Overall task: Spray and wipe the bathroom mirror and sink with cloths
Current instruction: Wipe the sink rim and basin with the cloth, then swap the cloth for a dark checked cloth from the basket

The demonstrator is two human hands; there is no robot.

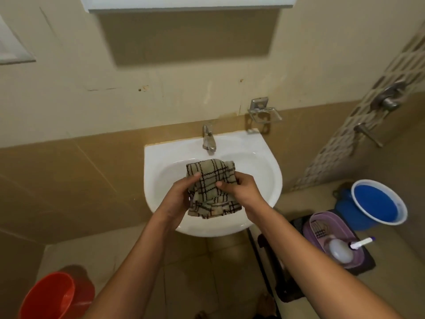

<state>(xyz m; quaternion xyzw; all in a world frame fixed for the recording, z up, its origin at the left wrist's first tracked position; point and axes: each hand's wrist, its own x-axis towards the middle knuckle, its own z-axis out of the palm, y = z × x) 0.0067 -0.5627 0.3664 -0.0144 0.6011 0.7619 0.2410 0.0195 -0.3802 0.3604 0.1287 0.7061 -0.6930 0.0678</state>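
Observation:
A beige checked cloth (212, 180) with dark lines hangs bunched over the white sink (266, 171). My left hand (178, 195) grips its left side with the thumb on top. On the cloth's right side, my right hand (241, 188) pinches the fabric. Both hands hold it above the basin, in front of the metal tap (208, 140). The bottom edge of the white mirror cabinet (188, 3) shows at the top of the view; its glass is out of sight.
A metal soap holder (264, 112) is fixed to the wall right of the tap. A blue bucket (377, 204) and a purple basket (331, 238) holding a white bottle stand low on the right. An orange bucket (53, 295) sits on the floor at the lower left.

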